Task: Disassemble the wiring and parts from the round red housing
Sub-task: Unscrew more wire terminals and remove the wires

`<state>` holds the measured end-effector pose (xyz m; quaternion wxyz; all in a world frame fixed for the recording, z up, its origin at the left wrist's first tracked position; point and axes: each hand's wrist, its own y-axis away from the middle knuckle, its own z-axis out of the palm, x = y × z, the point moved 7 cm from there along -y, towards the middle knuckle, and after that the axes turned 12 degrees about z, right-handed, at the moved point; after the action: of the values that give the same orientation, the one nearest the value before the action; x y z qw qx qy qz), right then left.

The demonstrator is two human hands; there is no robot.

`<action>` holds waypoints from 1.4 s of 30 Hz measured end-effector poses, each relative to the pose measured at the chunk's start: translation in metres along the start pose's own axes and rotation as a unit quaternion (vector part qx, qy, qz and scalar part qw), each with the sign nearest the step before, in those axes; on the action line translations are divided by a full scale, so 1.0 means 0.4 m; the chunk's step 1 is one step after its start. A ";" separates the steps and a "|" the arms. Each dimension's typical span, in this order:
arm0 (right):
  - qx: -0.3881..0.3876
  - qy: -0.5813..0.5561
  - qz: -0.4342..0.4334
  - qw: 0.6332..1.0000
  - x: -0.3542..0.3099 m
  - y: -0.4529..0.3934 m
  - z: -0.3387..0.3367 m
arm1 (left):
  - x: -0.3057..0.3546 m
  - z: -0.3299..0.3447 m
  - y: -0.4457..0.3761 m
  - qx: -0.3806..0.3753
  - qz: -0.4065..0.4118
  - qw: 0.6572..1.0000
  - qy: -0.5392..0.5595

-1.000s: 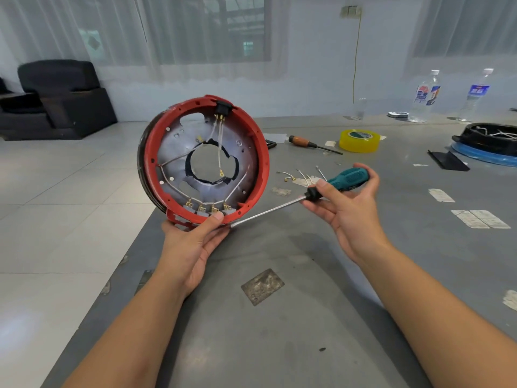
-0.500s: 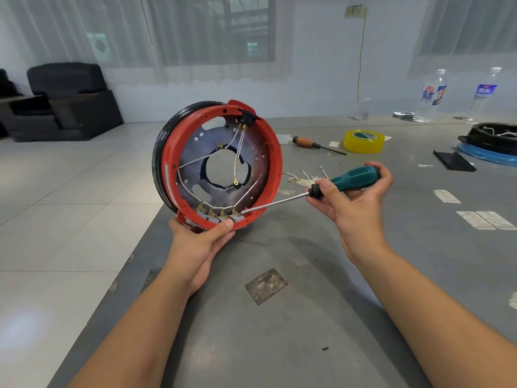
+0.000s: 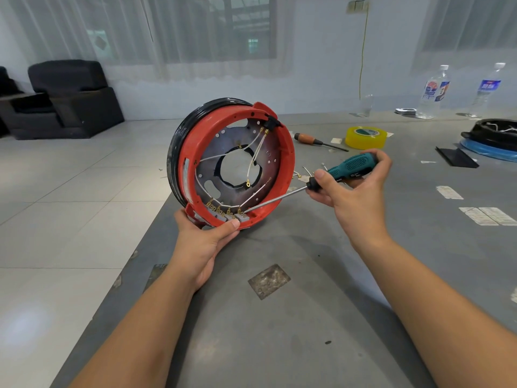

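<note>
Screwdriver (image 3: 330, 177) tip moved in to housing (image 3: 288, 163) terminals at 6 o'clock; right hand (image 3: 355, 197) grips handle, left hand (image 3: 204, 239) grips rim.

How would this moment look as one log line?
left hand: holds red housing upright | right hand: grips screwdriver | tip: at terminal block

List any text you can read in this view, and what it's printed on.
No text is legible.
Left clear plastic water bottle: blue, red and white label, print blurred.
Right clear plastic water bottle: blue label, print blurred.
Teal-handled screwdriver: small handle marking, too small.
Round red housing: pale rim sticker, unreadable.
</note>
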<state>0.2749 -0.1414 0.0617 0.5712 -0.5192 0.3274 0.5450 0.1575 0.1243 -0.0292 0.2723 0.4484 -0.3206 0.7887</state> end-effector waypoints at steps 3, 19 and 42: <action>0.004 0.042 -0.023 0.999 -0.016 0.003 0.005 | -0.002 -0.001 -0.003 0.002 0.001 1.000 0.001; -0.070 0.412 0.022 0.908 -0.052 -0.019 -0.066 | 0.003 -0.016 -0.011 0.051 -0.001 0.999 0.004; -0.331 0.497 0.130 0.791 0.106 0.037 -0.001 | 0.008 -0.028 -0.012 0.096 -0.005 0.995 0.031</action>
<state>0.2690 -0.1318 0.0185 0.0463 -0.8282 0.4299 0.3565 0.1536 0.1363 -0.0294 0.2419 0.4496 -0.2329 0.8277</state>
